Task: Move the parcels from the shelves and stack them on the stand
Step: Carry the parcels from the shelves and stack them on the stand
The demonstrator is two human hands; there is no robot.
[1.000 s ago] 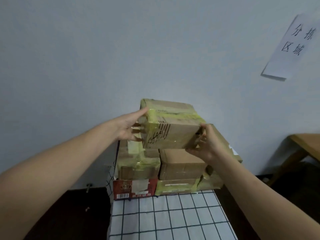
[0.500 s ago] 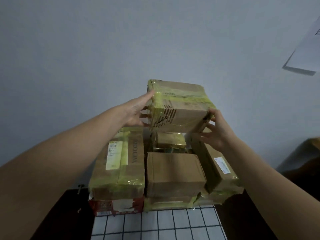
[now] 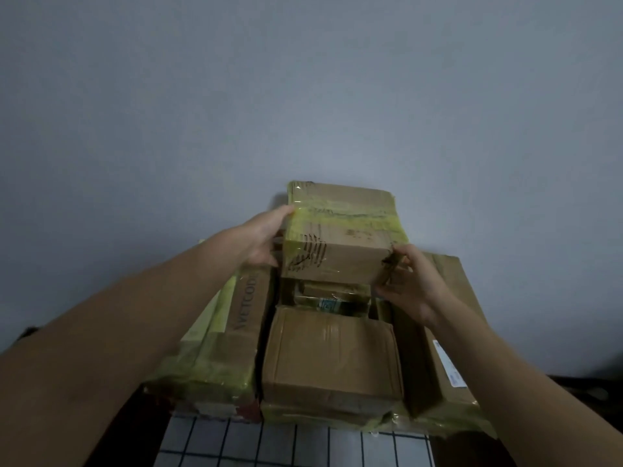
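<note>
A cardboard parcel (image 3: 340, 237) wrapped in yellowish tape is held at the top rear of a stack of parcels. My left hand (image 3: 261, 241) grips its left side with the thumb on the upper edge. My right hand (image 3: 409, 281) grips its lower right corner. Below it lie a small taped parcel (image 3: 332, 293), a plain brown parcel (image 3: 332, 358), a long parcel (image 3: 232, 335) on the left and another long parcel (image 3: 441, 348) on the right. The stack rests on a stand covered with a white checked cloth (image 3: 296, 446). Whether the held parcel touches the stack I cannot tell.
A plain grey wall (image 3: 303, 96) stands directly behind the stack. A red-printed box (image 3: 249, 411) peeks out at the bottom left of the pile. Dark floor (image 3: 586, 396) shows on the right of the stand.
The view has dropped and drawn closer to the stack. Both hands have carried the parcel back over the rear of the pile. The paper sign on the wall has left the view.
</note>
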